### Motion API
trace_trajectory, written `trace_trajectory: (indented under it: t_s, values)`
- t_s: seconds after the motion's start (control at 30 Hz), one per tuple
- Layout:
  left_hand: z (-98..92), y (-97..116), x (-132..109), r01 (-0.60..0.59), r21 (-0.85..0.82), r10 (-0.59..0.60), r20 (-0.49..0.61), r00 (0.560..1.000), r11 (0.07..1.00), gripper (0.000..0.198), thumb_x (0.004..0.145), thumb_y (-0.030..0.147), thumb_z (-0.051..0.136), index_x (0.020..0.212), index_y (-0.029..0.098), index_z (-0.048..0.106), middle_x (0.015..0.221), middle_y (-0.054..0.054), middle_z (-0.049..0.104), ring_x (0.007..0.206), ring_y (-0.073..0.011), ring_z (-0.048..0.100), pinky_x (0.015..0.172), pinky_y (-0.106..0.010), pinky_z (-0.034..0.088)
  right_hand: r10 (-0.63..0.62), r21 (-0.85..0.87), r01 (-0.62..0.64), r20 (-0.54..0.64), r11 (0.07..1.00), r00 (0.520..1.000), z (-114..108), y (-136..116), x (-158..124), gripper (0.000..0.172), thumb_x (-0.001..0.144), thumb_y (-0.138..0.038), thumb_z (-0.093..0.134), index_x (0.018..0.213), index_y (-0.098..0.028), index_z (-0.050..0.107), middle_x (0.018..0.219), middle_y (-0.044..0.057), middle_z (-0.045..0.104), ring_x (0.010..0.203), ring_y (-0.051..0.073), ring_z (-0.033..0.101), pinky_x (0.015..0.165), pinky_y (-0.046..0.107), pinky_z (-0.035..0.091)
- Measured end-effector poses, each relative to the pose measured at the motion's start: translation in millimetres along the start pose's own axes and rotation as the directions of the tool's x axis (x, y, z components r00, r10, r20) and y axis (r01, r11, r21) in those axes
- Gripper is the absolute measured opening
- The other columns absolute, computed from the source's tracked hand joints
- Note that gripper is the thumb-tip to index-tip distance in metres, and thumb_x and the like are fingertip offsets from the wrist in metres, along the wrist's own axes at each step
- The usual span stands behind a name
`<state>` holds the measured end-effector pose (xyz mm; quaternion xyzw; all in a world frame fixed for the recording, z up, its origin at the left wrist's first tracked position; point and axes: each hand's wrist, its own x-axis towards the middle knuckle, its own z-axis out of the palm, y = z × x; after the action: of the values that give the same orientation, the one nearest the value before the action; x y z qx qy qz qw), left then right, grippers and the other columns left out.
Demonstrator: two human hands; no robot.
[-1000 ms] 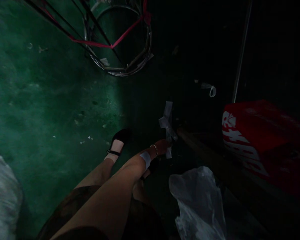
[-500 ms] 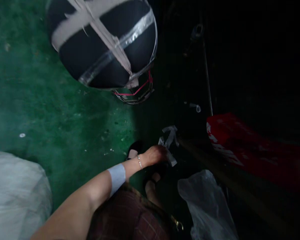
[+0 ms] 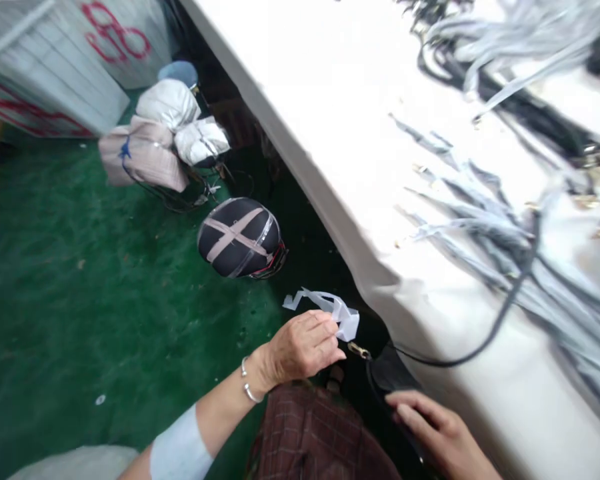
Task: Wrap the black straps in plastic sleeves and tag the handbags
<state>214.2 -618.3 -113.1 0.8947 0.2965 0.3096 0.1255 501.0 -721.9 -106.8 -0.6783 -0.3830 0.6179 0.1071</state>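
My left hand (image 3: 303,347), with a bracelet at its wrist, is closed on a crumpled white strip (image 3: 349,323) that looks like thin paper or plastic. The strip's loose end hangs out to the left over the floor. Lower right, my right hand (image 3: 437,427) has its fingers round a black strap (image 3: 373,383) by the table's near edge. A gold-coloured clasp (image 3: 359,350) sits on the strap's end, just below the white strip. A thin black cord (image 3: 460,363) runs from near the strap up onto the table.
A white-covered table (image 3: 325,113) fills the right side, bearing bundles of white-wrapped straps (image 3: 485,220). On the green floor (image 3: 105,287) stands a stool with a taped black seat (image 3: 237,237). Behind it are wrapped bundles (image 3: 145,153) and large white containers (image 3: 55,73) with red marks.
My view has lifted from the dark floor to the table. My left hand has come up from low near my feet with the white strip. My right hand has come into view, on the strap.
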Motion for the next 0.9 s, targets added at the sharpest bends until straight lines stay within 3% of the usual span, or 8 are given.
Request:
trace_trajectory:
  t_s: [0.13, 0.2, 0.3, 0.43, 0.53, 0.67, 0.8, 0.9]
  values:
    - [-57.3, 24, 55, -0.265, -0.099, 0.269, 0.027, 0.963, 0.959, 0.014, 0.091, 0.026, 0.062, 0.082, 0.014, 0.064, 0.099, -0.01, 0.071, 0.101, -0.0217, 0.065, 0.096, -0.035, 0.055, 0.022, 0.247, 0.027, -0.193, 0.969, 0.981, -24, -70, -42, 0.065, 0.071, -0.074, 0.067, 0.104, -0.019, 0.075, 0.087, 0.008, 0.072, 0.045, 0.008, 0.04, 0.042, 0.022, 0.034]
    - [-83.2, 33, 78, -0.293, -0.19, 0.302, 0.023, 0.953, 0.937, 0.012, 0.092, 0.024, 0.06, 0.086, 0.014, 0.065, 0.098, -0.01, 0.071, 0.1, -0.0208, 0.065, 0.095, -0.035, 0.055, -0.01, 0.323, 0.098, -0.262, 0.941, 0.965, -34, -95, -62, 0.063, 0.071, -0.07, 0.071, 0.108, -0.019, 0.073, 0.092, 0.009, 0.072, 0.049, 0.009, 0.043, 0.045, 0.022, 0.036]
    - [-115.1, 49, 110, -0.144, -0.373, 0.162, 0.017, 0.987, 0.917, 0.013, 0.094, 0.025, 0.058, 0.089, 0.015, 0.066, 0.093, -0.009, 0.07, 0.094, -0.0184, 0.066, 0.09, -0.032, 0.056, -0.102, 0.368, 0.238, -0.352, 0.899, 0.93, -43, -115, -85, 0.062, 0.068, -0.063, 0.077, 0.111, -0.019, 0.072, 0.101, 0.01, 0.07, 0.061, 0.013, 0.053, 0.05, 0.024, 0.041]
    - [-138.2, 78, 151, 0.071, -0.584, -0.065, 0.032, 0.997, 0.809, 0.018, 0.095, 0.026, 0.057, 0.087, 0.015, 0.068, 0.093, -0.009, 0.07, 0.091, -0.0171, 0.067, 0.086, -0.029, 0.055, -0.259, 0.362, 0.399, -0.376, 0.843, 0.889, -49, -128, -103, 0.059, 0.068, -0.05, 0.08, 0.119, -0.022, 0.07, 0.111, 0.008, 0.069, 0.054, 0.009, 0.045, 0.045, 0.022, 0.035]
    - [-142.3, 100, 187, 0.092, -0.634, -0.075, 0.054, 0.996, 0.768, 0.018, 0.094, 0.026, 0.058, 0.084, 0.015, 0.069, 0.092, -0.008, 0.071, 0.089, -0.0176, 0.067, 0.085, -0.03, 0.054, -0.414, 0.46, 0.517, -0.311, 0.722, 0.855, -54, -140, -112, 0.066, 0.061, -0.047, 0.084, 0.12, -0.021, 0.069, 0.105, 0.007, 0.07, 0.065, 0.014, 0.055, 0.052, 0.023, 0.042]
    - [-136.6, 114, 238, 0.041, -0.553, -0.075, -0.039, 0.996, 0.832, 0.018, 0.093, 0.027, 0.059, 0.084, 0.016, 0.068, 0.093, -0.007, 0.071, 0.092, -0.0178, 0.067, 0.088, -0.029, 0.052, -0.517, 0.57, 0.482, -0.113, 0.666, 0.848, -74, -149, -126, 0.054, 0.062, -0.049, 0.086, 0.102, -0.015, 0.074, 0.085, 0.007, 0.07, 0.067, 0.015, 0.059, 0.059, 0.024, 0.045]
    - [-118.7, 104, 276, 0.035, -0.395, -0.113, -0.176, 0.978, 0.918, 0.017, 0.093, 0.027, 0.058, 0.084, 0.017, 0.067, 0.089, -0.004, 0.069, 0.088, -0.0159, 0.065, 0.086, -0.028, 0.051, -0.517, 0.613, 0.414, -0.01, 0.673, 0.856, -106, -134, -134, 0.037, 0.067, -0.045, 0.086, 0.079, -0.014, 0.07, 0.069, 0.003, 0.066, 0.056, 0.011, 0.054, 0.052, 0.021, 0.039]
    - [-95.5, 89, 291, 0.076, -0.213, -0.114, -0.174, 0.978, 0.974, 0.017, 0.093, 0.025, 0.057, 0.081, 0.018, 0.065, 0.086, -0.004, 0.068, 0.086, -0.0166, 0.065, 0.086, -0.03, 0.052, -0.5, 0.647, 0.392, -0.019, 0.655, 0.866, -129, -119, -132, 0.037, 0.071, -0.045, 0.083, 0.076, -0.014, 0.065, 0.067, 0.002, 0.063, 0.049, 0.006, 0.043, 0.044, 0.018, 0.027]
